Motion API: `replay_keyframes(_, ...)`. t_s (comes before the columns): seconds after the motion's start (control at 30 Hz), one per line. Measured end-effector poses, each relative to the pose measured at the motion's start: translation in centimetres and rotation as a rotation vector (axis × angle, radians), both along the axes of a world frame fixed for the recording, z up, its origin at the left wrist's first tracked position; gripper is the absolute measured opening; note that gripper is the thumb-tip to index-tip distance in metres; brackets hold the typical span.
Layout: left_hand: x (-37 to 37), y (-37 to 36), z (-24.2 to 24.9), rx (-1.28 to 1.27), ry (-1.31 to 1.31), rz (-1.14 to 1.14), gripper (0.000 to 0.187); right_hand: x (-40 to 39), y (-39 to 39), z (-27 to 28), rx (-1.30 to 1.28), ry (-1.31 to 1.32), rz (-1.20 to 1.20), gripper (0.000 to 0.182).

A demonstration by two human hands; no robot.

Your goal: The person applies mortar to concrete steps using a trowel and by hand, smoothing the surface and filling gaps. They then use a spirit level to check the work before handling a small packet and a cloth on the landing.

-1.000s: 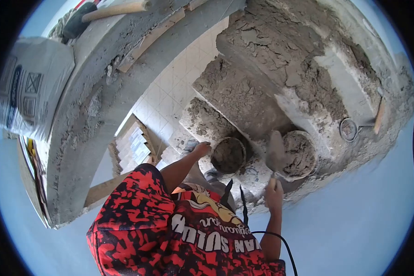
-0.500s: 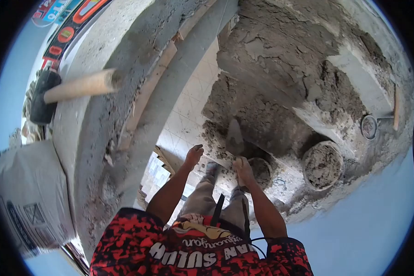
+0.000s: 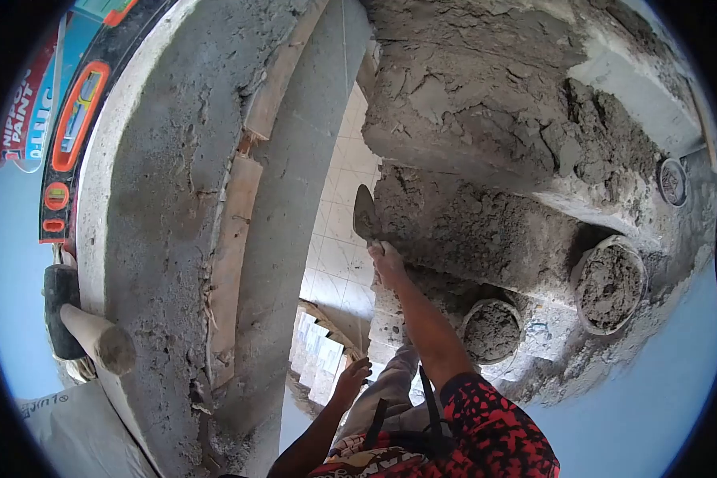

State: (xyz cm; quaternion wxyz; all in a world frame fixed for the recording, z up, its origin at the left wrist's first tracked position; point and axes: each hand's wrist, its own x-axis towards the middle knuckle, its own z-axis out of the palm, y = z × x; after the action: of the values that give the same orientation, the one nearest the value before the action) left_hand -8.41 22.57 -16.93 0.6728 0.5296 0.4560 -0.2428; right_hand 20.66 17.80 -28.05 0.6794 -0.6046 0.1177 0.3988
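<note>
My right hand (image 3: 387, 264) is closed around the handle of a pointed trowel (image 3: 364, 213). The trowel's grey blade points away from me, over the left edge of a mortar-covered step (image 3: 462, 227). Low in the view, my left hand (image 3: 350, 384) is near my legs with its fingers curled; whatever they hold, if anything, is too small to make out. A bucket of mortar (image 3: 492, 333) stands to the right of my right forearm. Farther right is a larger bucket (image 3: 609, 287), also filled with mortar.
On the left runs a concrete ledge (image 3: 159, 191) with a wooden strip (image 3: 235, 207). A mallet (image 3: 64, 311), an orange-and-black spirit level (image 3: 80, 119) and a paper sack (image 3: 84, 430) lie beside it. A small container (image 3: 672, 182) sits far right. Tiled floor (image 3: 338, 215) shows below.
My right hand has moved forward and left with the trowel, from above the mortar near the bucket to the step's left edge. My left hand has dropped back towards my body. The view has shifted.
</note>
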Motion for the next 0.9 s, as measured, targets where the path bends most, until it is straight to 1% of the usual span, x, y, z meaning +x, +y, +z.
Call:
replay_keyframes(0.03, -0.1, 0.1, -0.2, -0.005, 0.027, -0.006, 0.039, 0.1, -0.2, 1.7, -0.080, -0.079, -0.012, 0.035)
replay_keyframes(0.07, -0.5, 0.3, -0.4, -0.003, 0.023, 0.002, 0.039, -0.3, 0.1, -0.4, -0.077, -0.083, -0.004, 0.035)
replay_keyframes(0.1, -0.9, 0.6, -0.6, 0.016, 0.025, -0.017, 0.039, -0.9, 0.4, -4.7, -0.279, -0.460, -0.047, 0.036)
replay_keyframes(0.13, -1.0, 1.0, -0.7, 0.032, 0.022, -0.037, 0.039, -0.9, 0.2, -7.2, -0.482, -0.841, -0.093, 0.036)
replay_keyframes(0.17, -0.9, 1.2, -0.2, 0.027, 0.003, -0.014, 0.038, -0.1, -1.1, -4.9, -0.484, -0.850, -0.094, 0.036)
replay_keyframes(0.23, -1.4, 1.6, -0.6, 0.016, 0.000, 0.012, 0.038, 1.5, -3.9, -0.2, -0.205, -0.169, -0.024, 0.036)
replay_keyframes(0.27, -1.4, 1.8, -0.8, 0.008, 0.007, 0.039, 0.038, 1.9, -3.4, -2.2, -0.206, -0.184, -0.025, 0.036)
replay_keyframes(0.3, -1.5, 1.9, -1.0, 0.030, 0.026, 0.040, 0.036, 1.9, -2.5, -4.6, -0.313, -0.333, -0.037, 0.037)
replay_keyframes(0.33, -1.5, 2.0, -1.0, 0.035, 0.015, 0.040, 0.036, 2.3, -1.8, -4.9, -0.415, -0.482, -0.054, 0.037)
replay_keyframes(0.37, -1.6, 2.2, -1.1, 0.059, 0.014, 0.006, 0.038, 2.9, -1.2, -5.3, -0.406, -0.490, -0.061, 0.037)
replay_keyframes(0.4, -1.9, 2.4, -1.0, 0.082, 0.020, -0.029, 0.041, 3.4, -0.7, -5.7, -0.486, -0.467, -0.036, 0.038)
replay_keyframes(0.43, -2.2, 2.4, -0.8, 0.047, -0.030, 0.040, 0.042, 3.3, -0.6, -5.6, -0.571, -0.439, -0.007, 0.040)
replay_keyframes(0.47, -2.6, 2.3, -0.6, 0.046, -0.027, 0.040, 0.042, 2.9, -1.2, -5.4, -0.572, -0.437, -0.006, 0.040)
replay_keyframes(0.53, -3.0, 2.6, -0.2, 0.044, -0.027, 0.077, 0.043, 2.8, -2.8, -4.7, -0.398, -0.376, -0.123, 0.042)
replay_keyframes(0.57, -2.8, 2.3, 0.7, 0.047, -0.020, 0.102, 0.044, 2.8, -4.7, -3.7, -0.402, -0.376, -0.118, 0.042)
replay_keyframes(0.63, -4.2, 2.6, -0.2, 0.031, -0.040, 0.114, 0.044, 4.3, -7.8, -0.7, -0.497, -0.222, -0.010, 0.042)
replay_keyframes(0.67, -5.2, 2.4, -0.6, 0.014, -0.044, 0.122, 0.045, 4.4, -7.8, -0.6, -0.502, -0.229, -0.007, 0.042)
replay_keyframes(0.7, -6.0, 2.2, -1.1, 0.008, -0.036, 0.146, 0.038, 4.5, -7.9, -0.6, -0.583, -0.309, 0.038, 0.043)
replay_keyframes(0.77, -6.8, 1.6, -1.4, -0.002, -0.016, 0.154, 0.038, 4.2, -7.7, -0.5, -0.735, -0.459, 0.109, 0.043)
replay_keyframes(0.8, -7.1, 1.6, -1.6, 0.003, 0.009, 0.161, 0.038, 3.9, -7.5, -0.4, -0.732, -0.466, 0.101, 0.043)
replay_keyframes(0.83, -7.3, 1.5, -1.7, 0.022, 0.005, 0.133, 0.038, 3.4, -7.5, -0.4, -0.671, -0.478, 0.044, 0.043)
replay_keyframes(0.87, -7.2, 1.5, -1.4, 0.025, 0.001, 0.122, 0.038, 3.0, -7.4, 0.8, -0.615, -0.488, -0.016, 0.042)
replay_keyframes(0.9, -7.0, 1.3, -1.0, 0.033, 0.015, 0.113, 0.038, 2.5, -7.7, 2.1, -0.675, -0.452, -0.001, 0.040)
